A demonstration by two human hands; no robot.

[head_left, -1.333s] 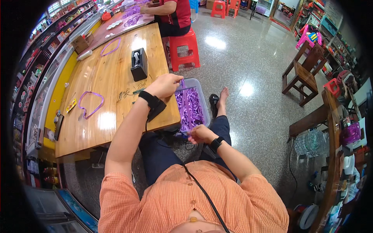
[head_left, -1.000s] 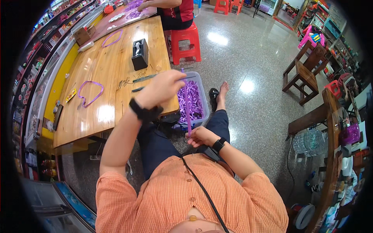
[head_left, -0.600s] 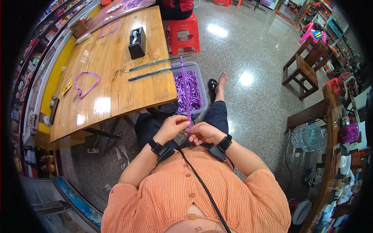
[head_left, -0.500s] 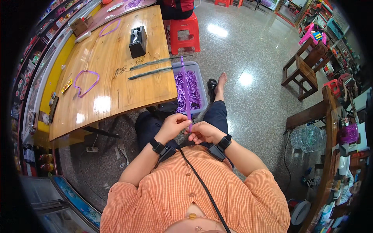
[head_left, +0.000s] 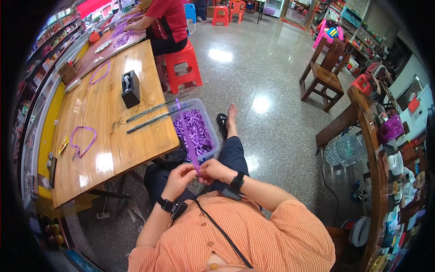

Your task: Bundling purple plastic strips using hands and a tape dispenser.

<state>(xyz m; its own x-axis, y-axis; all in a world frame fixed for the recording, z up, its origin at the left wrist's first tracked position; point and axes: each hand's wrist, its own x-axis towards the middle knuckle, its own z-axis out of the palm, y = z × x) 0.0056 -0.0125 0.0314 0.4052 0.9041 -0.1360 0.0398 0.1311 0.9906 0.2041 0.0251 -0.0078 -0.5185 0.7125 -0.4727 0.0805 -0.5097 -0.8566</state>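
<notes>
From where I watch, both hands sit close together in the lap, just below the edge of the wooden surface [head_left: 113,136]. The left hand [head_left: 179,177] and the right hand [head_left: 213,170] each have a closed grip on the lower end of one long purple strip [head_left: 188,136], fingers pinched around it; the strip rises from between them up over the bin to its far rim. One clear plastic bin [head_left: 213,131] stands on the floor beside the surface, heaped with purple pieces [head_left: 197,131] — too many to count. On the surface I count two long dark rods [head_left: 156,115] lying side by side, one black box [head_left: 130,88] standing upright, and two purple loops: one near [head_left: 81,140], one farther [head_left: 99,72]. Each wrist carries one dark band, so two in all. At the far end a second person in a red shirt [head_left: 165,20] sits on one red stool [head_left: 183,68] — two more red stools [head_left: 229,9] stand beyond. One brown wooden chair [head_left: 324,75] stands well apart on the right.
</notes>
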